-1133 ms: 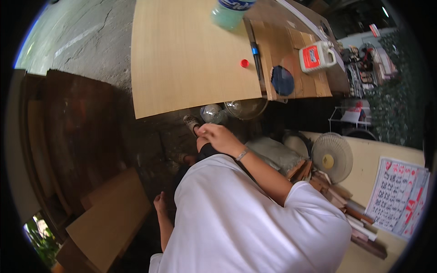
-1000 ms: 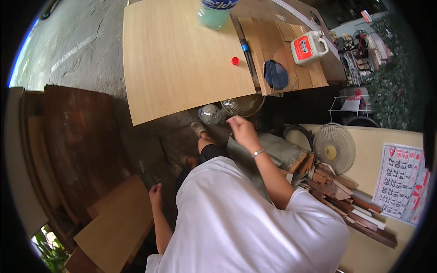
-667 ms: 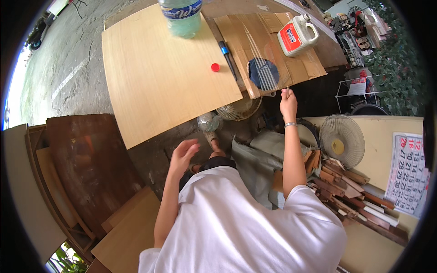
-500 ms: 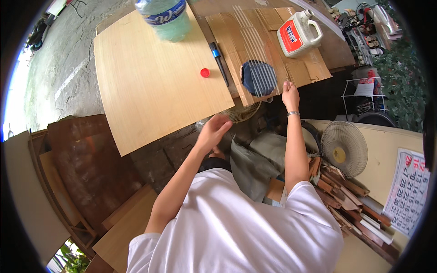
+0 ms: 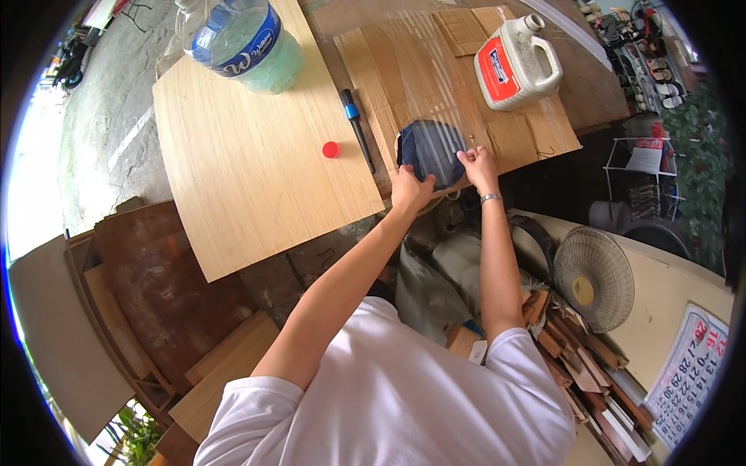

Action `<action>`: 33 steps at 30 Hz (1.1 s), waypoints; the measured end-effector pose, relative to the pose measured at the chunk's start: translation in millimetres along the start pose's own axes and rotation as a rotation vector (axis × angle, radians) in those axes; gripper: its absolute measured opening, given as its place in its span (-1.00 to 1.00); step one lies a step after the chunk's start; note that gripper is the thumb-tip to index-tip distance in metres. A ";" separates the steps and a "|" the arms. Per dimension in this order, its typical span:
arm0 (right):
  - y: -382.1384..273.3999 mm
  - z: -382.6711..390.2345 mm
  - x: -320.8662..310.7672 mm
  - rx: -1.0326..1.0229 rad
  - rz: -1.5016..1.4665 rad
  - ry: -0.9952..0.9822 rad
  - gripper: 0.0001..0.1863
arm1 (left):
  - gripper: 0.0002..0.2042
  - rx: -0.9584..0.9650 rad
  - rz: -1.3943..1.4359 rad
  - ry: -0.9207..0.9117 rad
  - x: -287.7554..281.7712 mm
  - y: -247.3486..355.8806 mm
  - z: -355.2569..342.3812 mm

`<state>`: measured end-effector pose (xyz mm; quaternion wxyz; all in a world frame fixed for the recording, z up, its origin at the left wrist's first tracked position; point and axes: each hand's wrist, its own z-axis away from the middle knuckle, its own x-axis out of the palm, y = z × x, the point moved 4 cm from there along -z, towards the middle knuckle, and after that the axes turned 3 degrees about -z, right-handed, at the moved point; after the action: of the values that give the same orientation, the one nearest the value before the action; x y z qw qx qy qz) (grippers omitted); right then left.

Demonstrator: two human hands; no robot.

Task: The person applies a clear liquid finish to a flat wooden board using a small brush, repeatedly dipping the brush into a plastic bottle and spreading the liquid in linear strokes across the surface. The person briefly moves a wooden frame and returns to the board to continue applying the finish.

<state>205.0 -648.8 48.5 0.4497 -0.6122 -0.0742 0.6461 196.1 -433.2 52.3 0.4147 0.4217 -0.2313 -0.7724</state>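
A rounded dark blue cloth piece (image 5: pixel 432 151), perhaps a cap or pouch, lies on the flattened brown cardboard (image 5: pixel 373 58). At its near left edge my left hand (image 5: pixel 412 189) is closed, thumb on top. My right hand (image 5: pixel 479 167) pinches at the right edge of the cloth, and a tiny upright thing too small to name shows just beyond its fingers. Pale stripes of light fall across cloth and cardboard. Left of the cloth lie a black brush-like tool with a blue band (image 5: pixel 357 128) and a red bottle cap (image 5: pixel 331 149).
A large clear bottle with a blue label (image 5: pixel 241 46) stands on the light wooden board (image 5: pixel 249 179). To the right is a white jug with a red label (image 5: pixel 513 66). Nearer me are a fan (image 5: pixel 594 279), stacked wood scraps (image 5: pixel 575 342) and grey sacks (image 5: pixel 427 283).
My left hand has moved up and right from beside the board onto the cloth. My right hand has come down and left to the cloth's right edge. The view has shifted slightly.
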 end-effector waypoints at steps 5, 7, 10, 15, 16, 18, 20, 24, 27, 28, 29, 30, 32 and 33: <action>1.5 -12.0 -3.0 0.141 -0.259 -0.239 -0.67 | -0.37 -0.093 0.215 -0.102 -4.3 -0.1 -0.1; -3.0 -12.7 -5.5 0.134 -0.314 -0.336 -0.71 | -0.41 -0.120 0.288 -0.107 -7.2 -0.6 -0.5; -9.4 -13.5 -11.0 0.137 -0.389 -0.398 -0.75 | -0.50 -0.133 0.418 -0.160 -11.0 -0.7 -4.7; -19.5 -9.2 -15.7 0.240 -0.800 -0.645 -0.83 | -0.74 -0.096 0.630 -0.319 -20.6 2.2 -7.5; -22.1 -7.7 -15.5 0.268 -0.882 -0.660 -0.82 | -0.76 -0.095 0.767 -0.369 -22.4 4.3 -7.0; -31.0 -3.2 -15.2 0.218 -0.944 -0.733 -0.76 | -0.79 -0.106 1.024 -0.465 -26.6 8.7 -4.8; -41.1 2.0 -12.8 0.160 -0.965 -0.753 -0.63 | -0.81 -0.063 0.983 -0.461 -35.3 9.5 -4.0; -55.1 24.8 -6.1 0.152 -0.937 -0.710 -0.67 | -0.82 0.007 0.881 -0.424 -59.1 -1.0 3.2; -65.8 59.9 2.6 0.126 -1.042 -0.706 -0.68 | -0.84 0.115 0.828 -0.431 -81.1 -16.2 23.0; -69.1 72.4 3.6 0.103 -1.026 -0.692 -0.67 | -0.84 0.164 0.833 -0.462 -90.5 -20.8 31.0; -73.3 85.8 4.6 0.073 -1.020 -0.683 -0.67 | -0.84 0.211 0.879 -0.467 -99.1 -24.5 40.7; -78.4 99.8 2.9 0.032 -1.036 -0.698 -0.66 | -0.84 0.209 0.889 -0.456 -107.1 -30.1 51.7; -91.0 125.0 7.2 -0.004 -1.007 -0.625 -0.65 | -0.82 0.203 0.913 -0.463 -125.8 -38.9 72.7; -98.2 138.1 6.0 -0.032 -0.994 -0.620 -0.64 | -0.83 0.203 0.889 -0.461 -136.3 -42.6 81.6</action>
<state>135.6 -524.6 140.7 0.6467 -0.2930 -0.4905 0.5053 149.3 -295.3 128.7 0.5983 0.1394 -0.5476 -0.5681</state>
